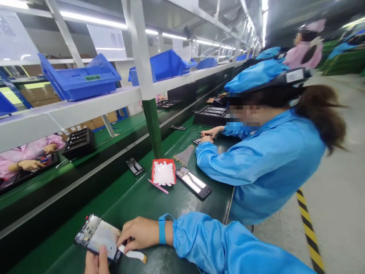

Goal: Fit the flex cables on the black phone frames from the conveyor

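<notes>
An opened phone with its circuit board exposed tilts above the green bench at the lower left. My left hand grips its lower edge, thumb on the face; the rest of that hand is cut off by the frame. My right hand, wearing a blue wrist strap, bends over the phone's other end with fingers pinched together. Just beneath those fingers a white ribbon cable with a gold tip sticks out past the phone. Whether the fingertips hold the cable or a part at its base I cannot tell.
Farther along the bench lie a red tray of white pieces, pink tweezers, another opened phone and a smaller one. A co-worker in blue sits close on the right. A green-wrapped post rises behind the tray.
</notes>
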{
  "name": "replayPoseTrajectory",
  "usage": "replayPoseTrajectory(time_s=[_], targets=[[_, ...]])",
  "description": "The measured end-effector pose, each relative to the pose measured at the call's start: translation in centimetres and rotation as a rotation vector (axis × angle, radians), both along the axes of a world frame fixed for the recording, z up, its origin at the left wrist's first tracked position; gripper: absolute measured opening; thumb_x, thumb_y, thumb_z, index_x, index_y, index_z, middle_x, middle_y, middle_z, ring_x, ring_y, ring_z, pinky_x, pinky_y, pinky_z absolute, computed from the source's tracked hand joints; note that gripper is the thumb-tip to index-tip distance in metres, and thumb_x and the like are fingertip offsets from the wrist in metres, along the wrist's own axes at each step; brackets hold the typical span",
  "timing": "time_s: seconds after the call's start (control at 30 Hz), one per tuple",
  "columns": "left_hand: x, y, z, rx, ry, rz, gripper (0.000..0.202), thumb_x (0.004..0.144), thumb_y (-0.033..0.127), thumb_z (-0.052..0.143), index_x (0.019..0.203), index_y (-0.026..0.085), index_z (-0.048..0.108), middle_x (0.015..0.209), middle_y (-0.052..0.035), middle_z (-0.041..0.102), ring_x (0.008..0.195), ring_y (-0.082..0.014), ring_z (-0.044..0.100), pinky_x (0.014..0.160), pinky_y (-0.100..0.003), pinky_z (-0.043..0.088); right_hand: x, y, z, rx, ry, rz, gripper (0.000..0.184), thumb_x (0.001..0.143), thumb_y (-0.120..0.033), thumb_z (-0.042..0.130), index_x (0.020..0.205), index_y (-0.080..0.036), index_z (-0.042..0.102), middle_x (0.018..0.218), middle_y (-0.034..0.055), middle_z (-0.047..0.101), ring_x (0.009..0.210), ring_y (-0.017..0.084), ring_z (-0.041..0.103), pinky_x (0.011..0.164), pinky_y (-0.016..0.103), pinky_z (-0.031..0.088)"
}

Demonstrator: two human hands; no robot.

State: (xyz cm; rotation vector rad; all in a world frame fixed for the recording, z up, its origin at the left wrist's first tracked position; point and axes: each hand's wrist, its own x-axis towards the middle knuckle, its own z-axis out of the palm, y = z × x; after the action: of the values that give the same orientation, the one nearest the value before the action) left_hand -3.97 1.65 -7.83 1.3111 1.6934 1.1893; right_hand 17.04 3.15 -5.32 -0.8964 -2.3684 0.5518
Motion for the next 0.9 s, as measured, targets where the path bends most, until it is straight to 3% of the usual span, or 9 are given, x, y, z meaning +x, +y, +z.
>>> replayPoseTrajectory(time_s=[0.2,0.4,0.47,0.57,0.67,0.73,0.77,0.83,0.9], targets=[[1.0,-1.8,0.2,0.056,-0.118,-0.139,0.067,0.078,0.077,0.07,0.11,0.018,0.064,0.106,-0.012,0.075,0.096,-0.0305,0.075,0.082,-0.04,0.064,-0.1,-1.0,-0.3,0.123,-0.081,-0.028,0.01,0.099,-0.026,0.077,0.101,-0.019,0.069,0.11,0.0032,0.071,0.104,0.017,0.067,0.087,0.023,0.051],[1.5,-2.0,-0.3,0.095,-0.169,-0.158,0.063,0.085,0.071,0.068,0.121,0.019,0.06,0.114,-0.0129,0.074,0.097,-0.0283,0.074,0.082,-0.039,0.063,0.0,-1.4,1.3,0.056,0.074,-0.1,0.018,0.09,-0.015,0.082,0.083,-0.021,0.066,0.089,-0.0023,0.069,0.087,0.015,0.067,0.079,0.021,0.051],[1.6,-2.0,-0.5,0.115,-0.171,-0.142,0.062,0.086,0.068,0.07,0.122,0.019,0.06,0.114,-0.0128,0.073,0.098,-0.0278,0.074,0.085,-0.039,0.062,1.9,-0.8,2.6,0.035,0.115,-0.232,0.015,0.092,-0.012,0.075,0.085,-0.021,0.065,0.086,-0.003,0.069,0.082,0.014,0.066,0.076,0.021,0.051],[1.6,-2.0,-0.7,0.126,-0.186,-0.114,0.059,0.086,0.064,0.071,0.122,0.018,0.061,0.111,-0.0114,0.074,0.093,-0.0261,0.074,0.083,-0.037,0.061,8.0,0.6,4.8,0.02,0.153,-0.541,0.013,0.102,-0.013,0.053,0.098,-0.02,0.063,0.09,0.0009,0.069,0.081,0.016,0.067,0.073,0.025,0.053],[2.0,-2.1,-0.8,0.134,-0.229,-0.097,0.057,0.083,0.061,0.075,0.119,0.018,0.063,0.108,-0.0099,0.075,0.09,-0.0254,0.074,0.081,-0.036,0.061,14.8,1.8,6.6,0.007,0.111,-0.831,0.012,0.096,-0.012,0.054,0.097,-0.019,0.065,0.083,0.0049,0.068,0.08,0.023,0.067,0.073,0.032,0.055],[2.4,-2.2,-0.4,0.148,-0.28,-0.077,0.057,0.08,0.058,0.079,0.117,0.018,0.064,0.109,-0.0098,0.075,0.094,-0.0249,0.074,0.084,-0.035,0.06,16.5,2.0,7.1,0.038,0.068,-1.005,0.023,0.088,-0.006,0.058,0.108,-0.014,0.067,0.096,0.0146,0.068,0.095,0.034,0.066,0.082,0.044,0.054],[2.6,-2.2,-0.1,0.151,-0.322,-0.065,0.057,0.078,0.056,0.082,0.117,0.018,0.064,0.11,-0.0097,0.074,0.096,-0.0242,0.073,0.085,-0.033,0.06,16.1,1.8,7.0,0.089,0.019,-1.059,0.035,0.084,-0.005,0.061,0.118,-0.011,0.066,0.106,0.0195,0.066,0.102,0.038,0.064,0.086,0.049,0.053],[3.0,-2.5,0.8,0.121,-0.448,-0.05,0.06,0.074,0.05,0.087,0.119,0.02,0.062,0.113,-0.009,0.074,0.099,-0.0226,0.072,0.083,-0.03,0.06,13.0,0.7,6.3,0.221,-0.09,-0.962,0.055,0.082,-0.004,0.065,0.136,-0.01,0.06,0.122,0.0242,0.062,0.111,0.042,0.06,0.091,0.054,0.052],[3.3,-2.8,1.8,0.056,-0.6,-0.055,0.064,0.069,0.042,0.091,0.122,0.023,0.059,0.114,-0.0069,0.073,0.097,-0.0207,0.072,0.077,-0.027,0.06,8.2,-1.0,5.3,0.291,-0.104,-0.534,0.055,0.085,-0.004,0.062,0.139,-0.015,0.059,0.126,0.0207,0.063,0.113,0.038,0.06,0.093,0.051,0.052]])
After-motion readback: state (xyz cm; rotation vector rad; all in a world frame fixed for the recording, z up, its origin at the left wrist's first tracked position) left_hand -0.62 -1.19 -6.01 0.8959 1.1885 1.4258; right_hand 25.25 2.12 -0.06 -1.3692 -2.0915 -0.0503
